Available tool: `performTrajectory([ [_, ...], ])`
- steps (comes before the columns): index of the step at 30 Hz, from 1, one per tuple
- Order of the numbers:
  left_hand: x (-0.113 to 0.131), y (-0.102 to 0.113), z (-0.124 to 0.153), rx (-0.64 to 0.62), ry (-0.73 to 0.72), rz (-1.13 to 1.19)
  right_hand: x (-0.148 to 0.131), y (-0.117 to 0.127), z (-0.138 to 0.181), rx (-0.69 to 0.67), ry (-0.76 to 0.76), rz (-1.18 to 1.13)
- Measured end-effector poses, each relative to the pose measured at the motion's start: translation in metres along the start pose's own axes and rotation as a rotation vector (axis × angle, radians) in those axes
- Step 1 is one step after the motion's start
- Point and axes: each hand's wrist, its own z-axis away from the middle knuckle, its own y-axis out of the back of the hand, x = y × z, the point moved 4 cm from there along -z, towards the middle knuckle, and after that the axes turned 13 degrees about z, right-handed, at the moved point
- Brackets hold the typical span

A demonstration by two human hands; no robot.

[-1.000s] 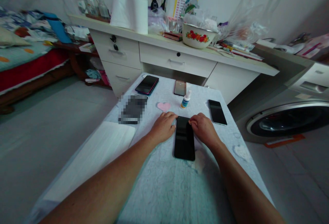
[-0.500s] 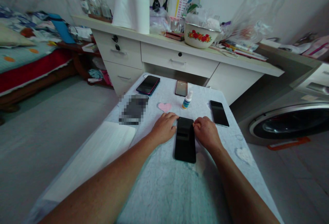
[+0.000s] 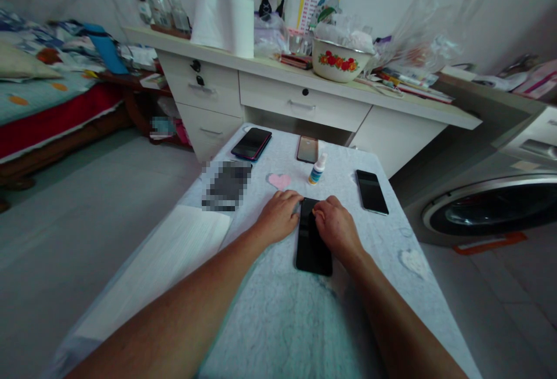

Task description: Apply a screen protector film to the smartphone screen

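Note:
A black phone [image 3: 311, 248] lies screen up in the middle of the pale cloth-covered table [image 3: 278, 321]. My left hand [image 3: 278, 216] rests curled against the phone's upper left edge. My right hand [image 3: 334, 229] lies on the upper part of the screen, fingers pinched together at the top; what they pinch is too small to make out. A pink heart-shaped piece [image 3: 279, 180] and a small dropper bottle [image 3: 317, 169] stand just beyond my hands.
Three other phones lie on the table: one at the right [image 3: 372, 191], one with a red rim at far left [image 3: 251, 143], one at the far middle [image 3: 307, 149]. A white desk [image 3: 300, 100] with drawers stands beyond. A washing machine [image 3: 491, 205] is at the right.
My right hand has slid left from the phone's right edge onto its screen. My left hand and the phone have stayed put.

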Motion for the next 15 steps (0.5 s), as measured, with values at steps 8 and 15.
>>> performTrajectory([
  [8,-0.005,-0.004,-0.002,0.013,-0.017,0.000,-0.018,0.004,0.004,-0.033,0.138,-0.051],
  [15,-0.003,-0.002,-0.001,0.023,-0.009,0.021,-0.028,0.004,0.008,-0.058,0.240,-0.102],
])
